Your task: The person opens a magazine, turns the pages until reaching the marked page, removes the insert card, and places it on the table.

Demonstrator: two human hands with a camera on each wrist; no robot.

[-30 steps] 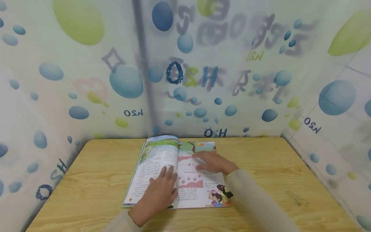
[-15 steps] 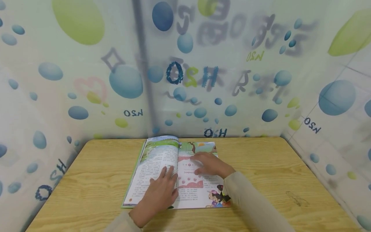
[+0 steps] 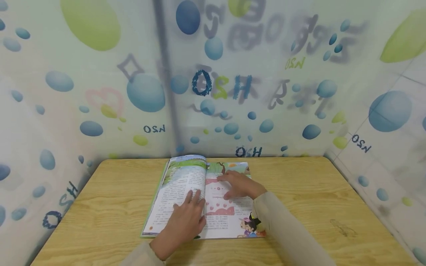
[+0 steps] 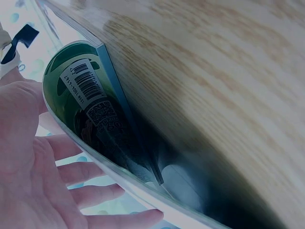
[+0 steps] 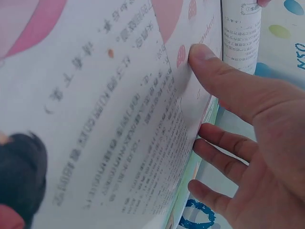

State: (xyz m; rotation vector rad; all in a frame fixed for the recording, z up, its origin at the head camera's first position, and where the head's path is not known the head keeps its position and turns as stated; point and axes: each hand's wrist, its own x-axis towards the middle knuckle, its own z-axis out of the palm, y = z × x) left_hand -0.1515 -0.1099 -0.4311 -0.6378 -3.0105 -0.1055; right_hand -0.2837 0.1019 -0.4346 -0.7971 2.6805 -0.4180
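Note:
An open magazine (image 3: 174,195) lies on the wooden table, its left side thick and bowed up at the spine. On its right page is a pink-bordered paper sheet (image 3: 217,205) with strawberry drawings. My left hand (image 3: 184,220) rests with extended fingers on the left page beside the spine. In the left wrist view, those fingers lie along the magazine's curled edge, and its barcode label (image 4: 86,83) shows underneath. My right hand (image 3: 241,184) reaches over the pink sheet from the right, thumb and fingers spread. In the right wrist view, the thumb (image 5: 205,53) touches the sheet.
Behind the table (image 3: 299,177) rises a pale curtain (image 3: 229,111) printed with blue and green drops and lettering. It continues along both sides. A dark smudge (image 3: 342,228) marks the wood at the right.
My right hand and sleeve have shifted slightly left across the pink sheet, uncovering more of the cartoon children at the page corner. My left hand stays in place on the page.

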